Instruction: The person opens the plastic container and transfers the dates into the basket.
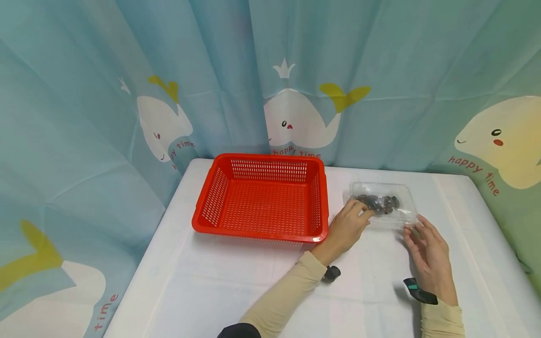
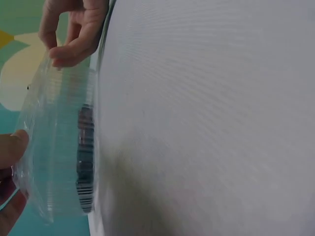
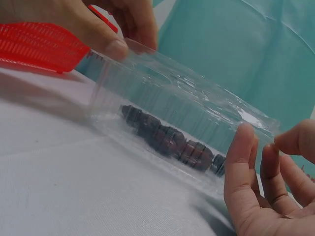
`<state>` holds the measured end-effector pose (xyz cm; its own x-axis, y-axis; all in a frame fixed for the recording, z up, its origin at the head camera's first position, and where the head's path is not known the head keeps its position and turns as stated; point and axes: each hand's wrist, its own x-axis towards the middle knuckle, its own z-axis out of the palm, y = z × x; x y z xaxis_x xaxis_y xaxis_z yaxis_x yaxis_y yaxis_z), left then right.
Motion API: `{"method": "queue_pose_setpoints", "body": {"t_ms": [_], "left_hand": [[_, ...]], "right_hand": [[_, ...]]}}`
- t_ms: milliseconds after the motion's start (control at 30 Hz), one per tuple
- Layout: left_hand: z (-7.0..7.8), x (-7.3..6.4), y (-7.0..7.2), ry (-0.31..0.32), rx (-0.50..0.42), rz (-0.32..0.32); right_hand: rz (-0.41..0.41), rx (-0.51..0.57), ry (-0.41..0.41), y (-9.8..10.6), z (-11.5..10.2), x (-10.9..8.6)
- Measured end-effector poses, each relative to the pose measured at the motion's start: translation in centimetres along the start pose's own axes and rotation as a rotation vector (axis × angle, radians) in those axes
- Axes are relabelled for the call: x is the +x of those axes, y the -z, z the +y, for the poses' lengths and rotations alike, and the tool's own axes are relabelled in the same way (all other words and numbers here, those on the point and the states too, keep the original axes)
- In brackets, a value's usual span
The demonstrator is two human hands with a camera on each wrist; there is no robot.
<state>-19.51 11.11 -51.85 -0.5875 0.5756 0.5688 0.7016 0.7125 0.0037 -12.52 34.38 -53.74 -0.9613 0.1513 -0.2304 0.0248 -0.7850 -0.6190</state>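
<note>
A clear plastic box (image 1: 404, 202) with a lid sits on the white table, right of centre in the head view. Inside it lie several small, dark reddish-brown round pieces (image 3: 167, 140), too dim to name exactly. My left hand (image 1: 347, 227) pinches the box's left end, with the thumb on top of the lid in the right wrist view. At the near right corner, my right hand (image 1: 428, 249) pinches the lid's edge between thumb and fingertips. The lid seems to lie over the box; how firmly it is closed cannot be told.
A red perforated plastic basket (image 1: 323, 199) stands left of the box, close to my left forearm. White cloth covers the table (image 1: 203, 291). Behind it hangs a blue-green curtain (image 1: 401, 117) with whale prints.
</note>
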Motion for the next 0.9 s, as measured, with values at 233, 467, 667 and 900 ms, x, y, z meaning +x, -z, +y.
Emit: {"method": "queue_pose_setpoints", "body": {"t_ms": [233,467,667,900], "left_hand": [[-0.4,-0.3,0.1,-0.061,0.048,0.012],[-0.9,-0.5,0.2,-0.106,0.054,0.02],[-1.1,-0.7,0.2,-0.127,0.051,0.038],[-0.9,-0.4,0.3,-0.175,0.219,0.047]], "right_hand": [[-0.008,0.018,0.013,0.3,-0.2,0.3],[-0.008,0.027,0.011,0.5,-0.2,0.5],[-0.007,0.022,0.011,0.4,-0.1,0.6],[-0.026,0.037,0.012,0.5,-0.1,0.7]]}}
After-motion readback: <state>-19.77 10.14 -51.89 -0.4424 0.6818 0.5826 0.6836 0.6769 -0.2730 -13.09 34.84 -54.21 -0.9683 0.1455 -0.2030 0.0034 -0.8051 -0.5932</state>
